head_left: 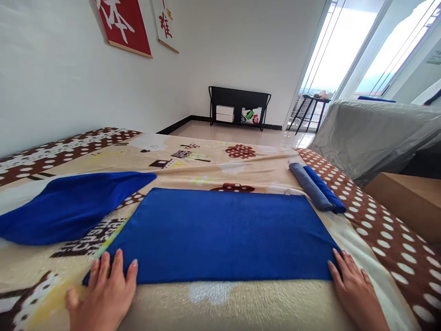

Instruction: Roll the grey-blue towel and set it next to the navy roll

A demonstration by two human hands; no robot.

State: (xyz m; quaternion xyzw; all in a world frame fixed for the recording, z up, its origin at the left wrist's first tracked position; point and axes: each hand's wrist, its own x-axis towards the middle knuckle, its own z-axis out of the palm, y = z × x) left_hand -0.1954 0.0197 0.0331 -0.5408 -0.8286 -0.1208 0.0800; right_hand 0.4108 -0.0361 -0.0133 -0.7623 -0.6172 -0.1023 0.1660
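A blue towel (223, 234) lies spread flat in front of me on a patterned blanket (268, 303). My left hand (106, 289) rests with fingers spread on the towel's near left corner. At the near right corner, my right hand (354, 285) touches the edge with its fingertips, fingers stretched out. Farther left lies a second blue towel (79, 207), loose and uneven. Two rolled towels, one grey-blue (310, 186) and one blue (325, 191), sit side by side beyond the far right corner.
A cardboard box (406, 202) and a plastic-covered piece of furniture (379, 133) stand to the right. Against the back wall is a black rack (239, 99) holding white boxes (224, 113). A dark stool (312, 108) stands by the window.
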